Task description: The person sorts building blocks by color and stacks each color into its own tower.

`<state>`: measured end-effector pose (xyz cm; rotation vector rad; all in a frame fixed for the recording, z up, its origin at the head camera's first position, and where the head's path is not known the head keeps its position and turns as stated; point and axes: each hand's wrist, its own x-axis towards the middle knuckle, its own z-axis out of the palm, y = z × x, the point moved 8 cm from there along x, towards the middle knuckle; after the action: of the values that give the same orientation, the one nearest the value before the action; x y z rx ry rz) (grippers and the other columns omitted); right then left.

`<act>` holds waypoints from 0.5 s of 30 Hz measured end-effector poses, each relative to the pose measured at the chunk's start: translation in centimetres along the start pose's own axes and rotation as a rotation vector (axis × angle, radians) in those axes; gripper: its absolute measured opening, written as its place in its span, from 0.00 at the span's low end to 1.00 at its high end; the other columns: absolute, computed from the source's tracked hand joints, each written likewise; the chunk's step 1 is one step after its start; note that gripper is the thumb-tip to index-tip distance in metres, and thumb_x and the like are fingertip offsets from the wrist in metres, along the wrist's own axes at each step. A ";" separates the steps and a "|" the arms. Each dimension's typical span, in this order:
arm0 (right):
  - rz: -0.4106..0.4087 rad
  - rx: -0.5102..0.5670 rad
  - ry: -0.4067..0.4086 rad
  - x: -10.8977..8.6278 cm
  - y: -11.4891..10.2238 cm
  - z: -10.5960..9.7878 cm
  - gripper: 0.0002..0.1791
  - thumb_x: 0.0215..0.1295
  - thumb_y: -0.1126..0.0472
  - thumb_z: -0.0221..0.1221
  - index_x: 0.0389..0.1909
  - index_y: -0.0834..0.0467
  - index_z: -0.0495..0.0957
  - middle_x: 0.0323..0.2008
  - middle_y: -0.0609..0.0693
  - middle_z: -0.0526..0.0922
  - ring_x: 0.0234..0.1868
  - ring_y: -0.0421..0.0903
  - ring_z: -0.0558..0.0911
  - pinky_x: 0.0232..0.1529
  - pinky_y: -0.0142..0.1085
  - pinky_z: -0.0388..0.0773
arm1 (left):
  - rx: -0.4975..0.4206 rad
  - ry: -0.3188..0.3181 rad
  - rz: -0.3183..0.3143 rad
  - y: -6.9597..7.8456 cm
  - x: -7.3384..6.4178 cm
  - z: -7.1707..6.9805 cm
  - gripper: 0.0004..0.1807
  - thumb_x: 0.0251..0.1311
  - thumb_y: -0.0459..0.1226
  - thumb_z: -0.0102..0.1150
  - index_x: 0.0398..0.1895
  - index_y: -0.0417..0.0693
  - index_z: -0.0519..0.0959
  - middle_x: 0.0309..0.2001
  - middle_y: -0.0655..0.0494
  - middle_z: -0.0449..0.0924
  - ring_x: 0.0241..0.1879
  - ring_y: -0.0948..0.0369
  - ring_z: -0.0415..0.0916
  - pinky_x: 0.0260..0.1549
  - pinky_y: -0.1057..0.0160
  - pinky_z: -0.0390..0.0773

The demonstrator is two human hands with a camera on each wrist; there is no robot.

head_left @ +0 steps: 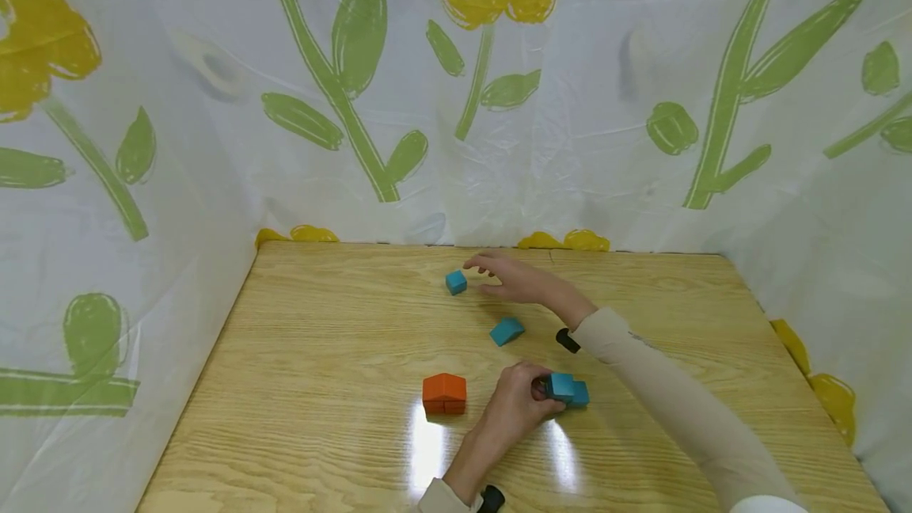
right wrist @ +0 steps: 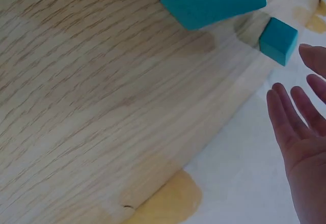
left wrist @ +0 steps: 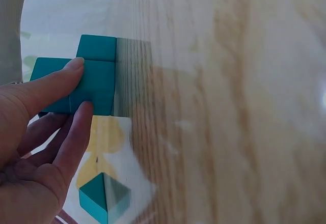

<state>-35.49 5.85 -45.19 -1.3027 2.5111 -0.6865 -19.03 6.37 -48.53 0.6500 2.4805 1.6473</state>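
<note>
In the head view, my left hand [head_left: 518, 404] holds a small group of blue blocks [head_left: 560, 385] near the front of the table. The left wrist view shows thumb and fingers pinching the lower blue block [left wrist: 97, 84], with one block [left wrist: 48, 67] stacked on it and another [left wrist: 97, 48] beside it. Toward the back, my right hand [head_left: 526, 279] reaches out with loosely extended fingers, holding nothing. Just left of its fingertips sits a blue cube [head_left: 456, 283], with a gap visible in the right wrist view. Between the hands lies a blue triangular block [head_left: 507, 331].
Left of my left hand stands an orange block group [head_left: 445, 394] with a roof-shaped top. The wooden table [head_left: 321, 323] meets flower-printed white cloth [head_left: 584, 125] at its back and sides. My right forearm [head_left: 684, 410] stretches across the table's right part.
</note>
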 end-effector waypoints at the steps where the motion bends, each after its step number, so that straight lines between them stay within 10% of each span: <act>1: 0.000 0.008 -0.011 0.2 -0.2 0.2 0.26 0.75 0.67 0.60 0.70 0.65 0.69 0.68 0.62 0.71 0.64 0.59 0.75 0.61 0.49 0.78 | 0.002 0.002 0.003 0.1 0.0 0.0 0.17 0.53 0.29 0.78 0.46 0.34 0.86 0.38 0.52 0.84 0.32 0.69 0.79 0.30 0.76 0.78; 15: -0.046 -0.020 -0.137 2.2 -1.6 2.4 0.27 0.76 0.70 0.55 0.74 0.67 0.64 0.73 0.65 0.65 0.73 0.62 0.66 0.69 0.50 0.69 | 0.030 0.019 0.019 0.2 -0.1 0.0 0.17 0.53 0.29 0.78 0.46 0.33 0.86 0.36 0.51 0.82 0.32 0.67 0.78 0.30 0.76 0.77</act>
<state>-34.68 2.50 -46.46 -1.3698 2.3913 -0.5629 -18.91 6.36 -48.37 0.6667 2.5249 1.6333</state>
